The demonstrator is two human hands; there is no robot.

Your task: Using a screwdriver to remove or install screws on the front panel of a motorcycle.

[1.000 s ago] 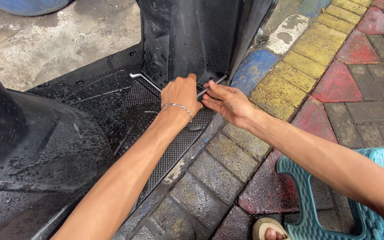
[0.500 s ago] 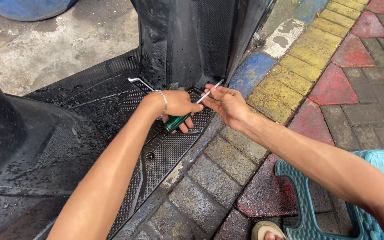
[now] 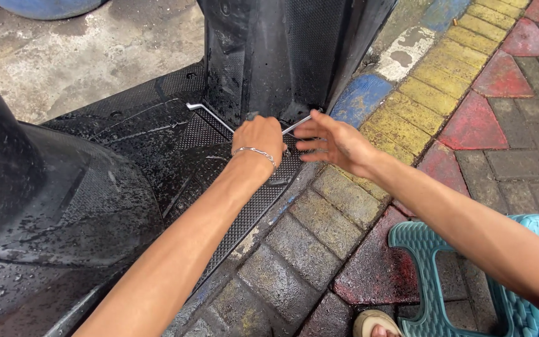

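Two bare arms reach forward from me, past the teal plastic stool (image 3: 435, 262) and wet paving bricks (image 3: 319, 231). My left hand (image 3: 259, 138) is fisted on something hidden — I cannot tell what — on the wet black scooter footboard (image 3: 157, 156). My right hand (image 3: 332, 140) hovers spread, empty, beside a thin bent silver metal rod (image 3: 204, 111). By my judgement, the work there isn't finished.

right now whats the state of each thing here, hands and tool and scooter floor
left hand: closed in a fist low on the footboard, silver bracelet on the wrist
right hand: open, fingers spread, at the tool's right end
metal tool: thin bent rod, lying across the footboard, partly hidden by the left hand
scooter footboard: black, wet with droplets
paving bricks: wet, painted in patches
teal plastic stool: upright
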